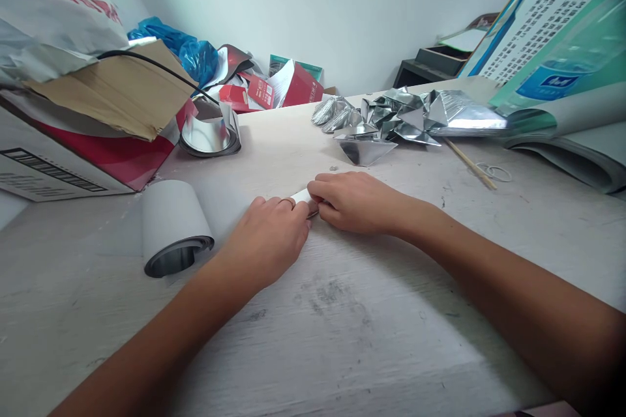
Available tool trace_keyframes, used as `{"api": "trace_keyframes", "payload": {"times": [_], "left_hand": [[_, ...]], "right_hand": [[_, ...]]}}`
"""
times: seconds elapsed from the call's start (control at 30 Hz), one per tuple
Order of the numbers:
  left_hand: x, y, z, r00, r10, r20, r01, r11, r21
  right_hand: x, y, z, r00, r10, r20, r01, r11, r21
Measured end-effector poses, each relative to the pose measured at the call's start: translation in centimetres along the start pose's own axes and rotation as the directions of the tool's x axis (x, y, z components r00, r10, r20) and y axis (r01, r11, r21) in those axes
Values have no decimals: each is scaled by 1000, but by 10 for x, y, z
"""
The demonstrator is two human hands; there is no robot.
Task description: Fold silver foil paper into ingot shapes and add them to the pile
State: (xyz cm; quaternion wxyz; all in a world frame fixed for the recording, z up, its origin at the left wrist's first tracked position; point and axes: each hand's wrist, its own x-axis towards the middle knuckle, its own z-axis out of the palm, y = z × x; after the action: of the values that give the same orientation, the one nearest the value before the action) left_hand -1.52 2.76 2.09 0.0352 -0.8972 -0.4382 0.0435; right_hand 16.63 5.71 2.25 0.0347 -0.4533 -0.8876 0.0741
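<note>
In the middle of the table, my left hand (274, 231) and my right hand (359, 202) meet over a small folded piece of white paper (300, 196). Fingers of both hands are closed and pressed on it, and they hide most of its shape. A ring sits on a finger of my left hand. Beyond my right hand lies a pile of folded silver foil paper (391, 117). Left of my left hand rests a curled roll of sheets (172, 221), white outside and silvery inside.
A cardboard box (88, 137) stands at the left, next to a second curled stack of silver sheets (208, 133). Red packaging (261, 91) sits behind the table's far edge. A thin wooden stick (472, 164) and rolled sheets (572, 150) lie at the right.
</note>
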Motion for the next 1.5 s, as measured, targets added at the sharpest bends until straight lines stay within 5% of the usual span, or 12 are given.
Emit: {"api": "trace_keyframes", "payload": {"times": [1.07, 1.5], "left_hand": [[-2, 7, -1, 1000, 2, 12, -3, 997, 78], [2, -9, -4, 997, -82, 10, 82, 988, -132]], "right_hand": [[-4, -10, 2, 1000, -8, 11, 9, 995, -96], [0, 5, -2, 1000, -6, 10, 5, 993, 119]]}}
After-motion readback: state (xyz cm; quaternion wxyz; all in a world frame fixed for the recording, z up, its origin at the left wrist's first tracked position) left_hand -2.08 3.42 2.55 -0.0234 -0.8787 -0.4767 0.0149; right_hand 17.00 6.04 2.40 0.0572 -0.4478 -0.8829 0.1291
